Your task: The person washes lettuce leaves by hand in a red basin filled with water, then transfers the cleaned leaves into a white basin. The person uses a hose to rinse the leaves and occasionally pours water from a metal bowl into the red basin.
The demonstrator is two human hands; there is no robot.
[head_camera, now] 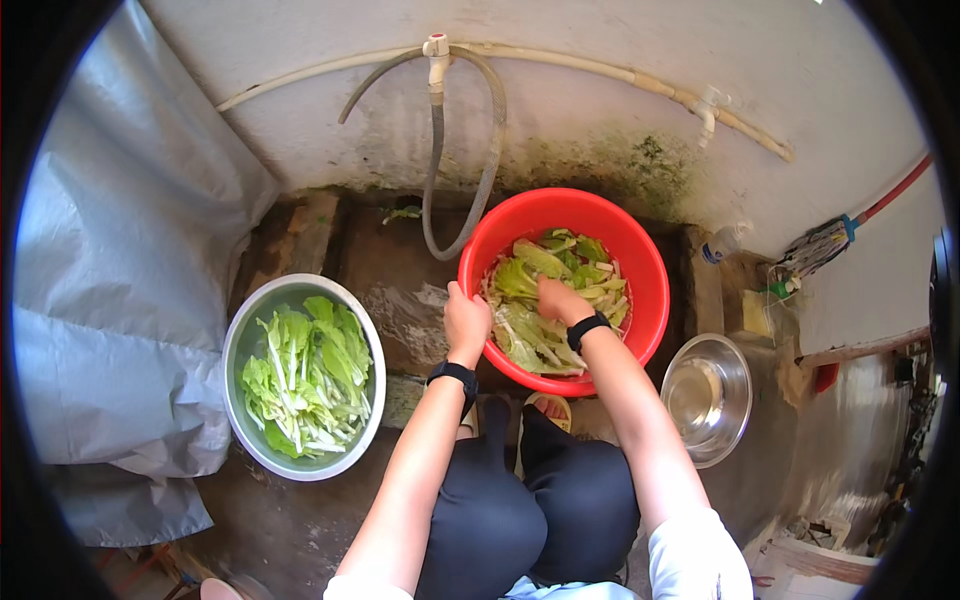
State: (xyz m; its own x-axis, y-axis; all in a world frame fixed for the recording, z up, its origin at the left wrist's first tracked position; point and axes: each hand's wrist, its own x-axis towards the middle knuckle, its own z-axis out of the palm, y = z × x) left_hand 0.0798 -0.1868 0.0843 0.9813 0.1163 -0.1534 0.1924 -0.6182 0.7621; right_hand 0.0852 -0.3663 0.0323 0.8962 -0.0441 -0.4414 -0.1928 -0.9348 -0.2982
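A red plastic basin stands in front of me, with cut leafy greens lying wet inside it. My left hand grips the basin's left rim, its fingers over the edge. Down among the leaves is my right hand; its fingertips are partly hidden by the greens, so their hold is unclear. On the left, a second basin, pale-rimmed, holds a heap of pale-stemmed green leaves. To the right sits a shiny metal bowl with what looks like clear water in its bottom.
A grey hose hangs from a white tap on the wall pipe, looping down beside the red basin. Another tap, a plastic bottle and a mop head are at right. Grey sheeting drapes along the left.
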